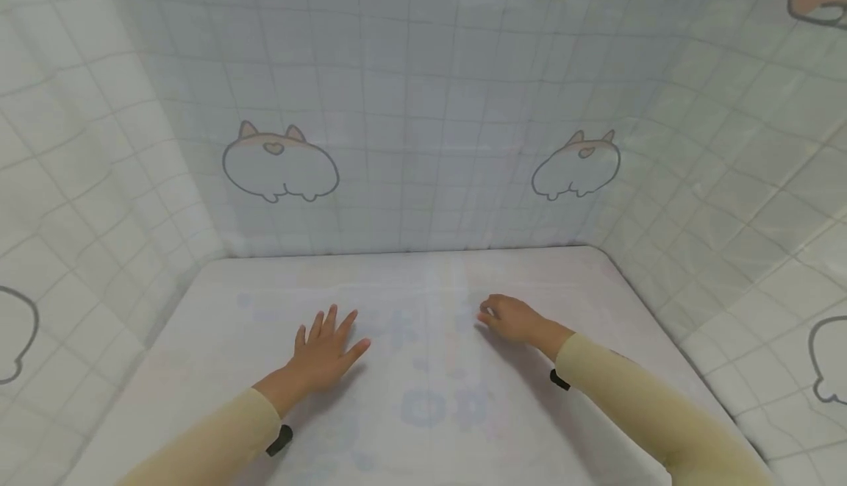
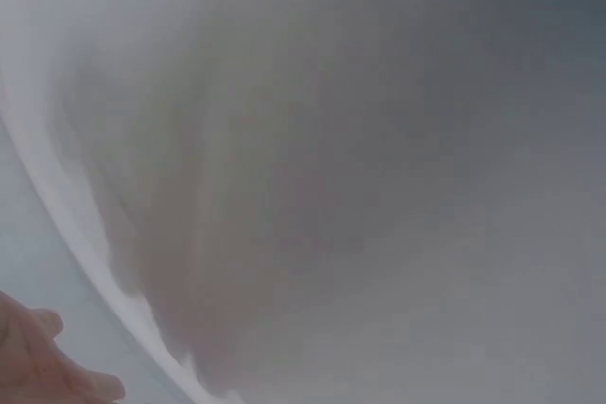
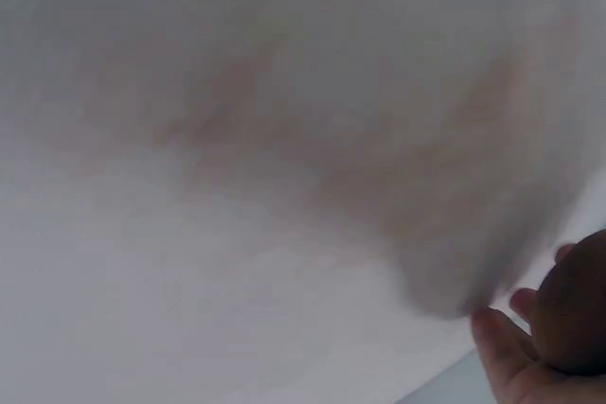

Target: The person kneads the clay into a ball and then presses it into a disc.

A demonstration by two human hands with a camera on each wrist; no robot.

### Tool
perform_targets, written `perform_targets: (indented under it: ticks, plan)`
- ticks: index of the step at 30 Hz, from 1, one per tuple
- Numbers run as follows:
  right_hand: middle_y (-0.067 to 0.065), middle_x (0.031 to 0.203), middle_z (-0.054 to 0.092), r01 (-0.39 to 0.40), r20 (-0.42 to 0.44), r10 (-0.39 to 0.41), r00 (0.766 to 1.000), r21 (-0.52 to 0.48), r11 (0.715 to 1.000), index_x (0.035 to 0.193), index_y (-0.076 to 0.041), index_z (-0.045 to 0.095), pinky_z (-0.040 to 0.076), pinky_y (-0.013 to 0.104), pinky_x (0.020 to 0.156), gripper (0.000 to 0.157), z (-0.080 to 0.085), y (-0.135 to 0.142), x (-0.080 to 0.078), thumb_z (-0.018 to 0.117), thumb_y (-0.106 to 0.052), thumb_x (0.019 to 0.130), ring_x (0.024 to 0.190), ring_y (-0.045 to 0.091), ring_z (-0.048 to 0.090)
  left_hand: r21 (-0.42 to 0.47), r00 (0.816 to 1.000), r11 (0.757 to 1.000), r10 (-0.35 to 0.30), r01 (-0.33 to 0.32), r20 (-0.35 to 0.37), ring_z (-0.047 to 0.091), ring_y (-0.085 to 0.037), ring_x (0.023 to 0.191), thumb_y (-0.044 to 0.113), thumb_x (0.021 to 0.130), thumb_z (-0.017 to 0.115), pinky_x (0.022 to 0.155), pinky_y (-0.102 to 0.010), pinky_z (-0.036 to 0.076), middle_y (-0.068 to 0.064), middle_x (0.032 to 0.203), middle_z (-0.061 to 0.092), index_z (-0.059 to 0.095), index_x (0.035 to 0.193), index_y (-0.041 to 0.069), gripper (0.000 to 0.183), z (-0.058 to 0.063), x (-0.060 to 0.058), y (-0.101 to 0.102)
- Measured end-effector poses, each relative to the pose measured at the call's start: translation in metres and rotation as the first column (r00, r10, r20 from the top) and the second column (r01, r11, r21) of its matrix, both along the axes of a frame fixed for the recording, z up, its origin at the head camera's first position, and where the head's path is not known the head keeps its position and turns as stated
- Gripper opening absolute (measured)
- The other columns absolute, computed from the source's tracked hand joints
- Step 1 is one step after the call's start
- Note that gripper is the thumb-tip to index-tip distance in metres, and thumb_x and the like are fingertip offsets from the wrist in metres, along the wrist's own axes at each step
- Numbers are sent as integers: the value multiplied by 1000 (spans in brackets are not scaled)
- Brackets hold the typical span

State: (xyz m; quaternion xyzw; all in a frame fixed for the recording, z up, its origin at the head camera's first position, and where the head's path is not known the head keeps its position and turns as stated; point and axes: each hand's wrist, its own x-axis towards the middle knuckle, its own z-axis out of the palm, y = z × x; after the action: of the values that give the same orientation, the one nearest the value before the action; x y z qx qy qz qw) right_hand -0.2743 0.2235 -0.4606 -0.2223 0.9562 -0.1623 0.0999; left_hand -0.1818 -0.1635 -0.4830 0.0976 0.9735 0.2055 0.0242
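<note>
My left hand [image 1: 324, 357] hovers over or rests on the pale tabletop [image 1: 423, 280], its fingers straight and spread apart; contact with the surface is hard to judge. Across from it, at the right, my right hand [image 1: 515, 318] has its fingers curled in, with the thumb close to the index finger. Nothing shows in its grasp. In the left wrist view only some fingertips of the left hand [image 2: 43, 357] appear at the lower left corner. The right wrist view has the curled right hand [image 3: 544, 347] at the lower right, beside blurred shadows on the white surface.
White sheeting [image 1: 423, 199] with a grid and cartoon animal prints rises behind the table and along both sides. Faint bluish and pinkish marks show through the table's cover. Dark straps [image 1: 280, 440] are at both wrists, below cream sleeves [image 1: 648, 405].
</note>
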Motion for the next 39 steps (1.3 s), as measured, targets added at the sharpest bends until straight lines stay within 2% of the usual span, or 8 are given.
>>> perform_targets:
  ticks: [3,9,13,17,22,30,36,39]
  plan:
    - [25,149,45,-14,-29,15,999,34,999,138,0,56,30,53,114,47,-5,5,-6,50,-34,107,140,40,38,-23,1000,1000,21,-21,16,1,-53,147,71,99,32,108,-75,-6,-27,164,4,22,161,14,85,-1,0,-6]
    - [26,154,37,6,-99,-3,995,36,999,146,1,47,25,54,116,55,-14,9,-20,46,-39,108,143,42,31,-77,998,995,60,-61,-8,-1,-53,147,74,98,29,107,-75,-6,-27,164,2,20,161,14,87,-4,-8,-23]
    - [27,156,33,8,-108,-1,994,68,998,150,0,42,21,54,118,60,-22,11,-26,44,-43,108,146,44,26,-79,998,995,66,-65,1,-2,-55,146,74,98,29,106,-75,-7,-29,163,0,18,161,14,88,1,-12,-27]
    - [28,158,27,-26,-103,40,994,133,991,156,-4,33,14,53,120,69,-26,11,-26,39,-52,106,148,44,21,-77,997,994,74,-73,11,-2,-56,146,77,96,27,105,-76,-9,-30,163,0,18,161,14,91,-4,-18,-33]
    - [29,160,20,-39,-96,54,994,155,987,159,-9,28,11,58,119,78,-31,7,-25,35,-63,103,148,47,15,-92,995,991,99,-97,17,-4,-57,145,80,94,23,104,-76,-10,-30,163,-2,15,161,12,96,-10,-23,-40]
    - [24,164,7,45,-73,-35,997,127,991,162,-19,20,4,68,114,88,-50,5,-26,26,-77,96,148,51,2,-86,990,992,101,-93,95,-6,-58,144,80,94,26,104,-76,-12,-32,162,-2,16,161,12,96,3,-18,-35]
    - [23,164,9,108,-168,-86,982,124,986,162,-21,21,5,67,115,89,-55,4,-28,25,-79,95,149,48,6,-88,989,990,120,-112,92,-8,-59,144,81,93,23,103,-77,-12,-33,161,-3,11,162,15,96,9,-26,-38]
    - [24,164,13,125,-205,-99,974,115,986,161,-20,22,8,67,115,90,-59,4,-27,26,-79,94,149,48,10,-81,987,990,123,-114,106,-9,-59,143,81,93,22,103,-77,-13,-34,161,-5,11,162,12,98,17,-24,-36]
